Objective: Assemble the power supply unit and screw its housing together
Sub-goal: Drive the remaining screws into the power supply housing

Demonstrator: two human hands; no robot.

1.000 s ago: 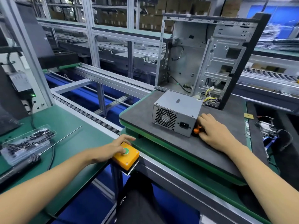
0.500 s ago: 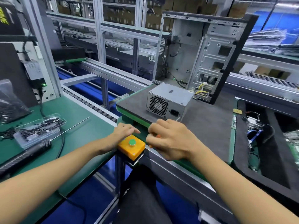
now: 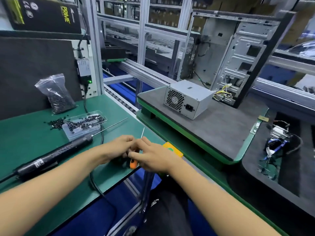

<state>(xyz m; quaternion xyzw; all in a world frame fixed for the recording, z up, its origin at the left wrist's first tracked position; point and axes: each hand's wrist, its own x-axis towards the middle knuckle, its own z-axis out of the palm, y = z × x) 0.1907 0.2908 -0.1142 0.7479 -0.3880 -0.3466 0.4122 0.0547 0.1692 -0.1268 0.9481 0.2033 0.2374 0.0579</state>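
Nearest the camera, both forearms reach in over the green surface (image 3: 30,142) and the hands meet at its near edge. The left hand (image 3: 119,147) and right hand (image 3: 151,155) are bunched together around a small orange-handled screwdriver (image 3: 133,164): the orange butt pokes out below the fingers and the thin metal shaft sticks up between the two hands. The left grip is curled around the handle; the right grip has fingers curled and pressed in from the other side, pinching the tool near its top. Exactly where each fingertip sits is blurred.

Just right of the hands, a yellow button box (image 3: 173,149) peeks out from behind the right hand at the edge of the green surface.

Left of the hands lies a black electric screwdriver (image 3: 56,154), its long bit pointing far and right. Just beyond it sits a clear plastic tray of black screws (image 3: 83,124), with loose screws scattered beside it, and farther left a clear bag of screws (image 3: 56,94) stands upright.

Farther out to the right, the power supply unit (image 3: 185,99) rests on a grey-topped pallet (image 3: 221,130), fan grille and socket facing the camera, well apart from both hands. Behind it stands the open computer case (image 3: 235,53), yellow and black wires spilling out at its base.
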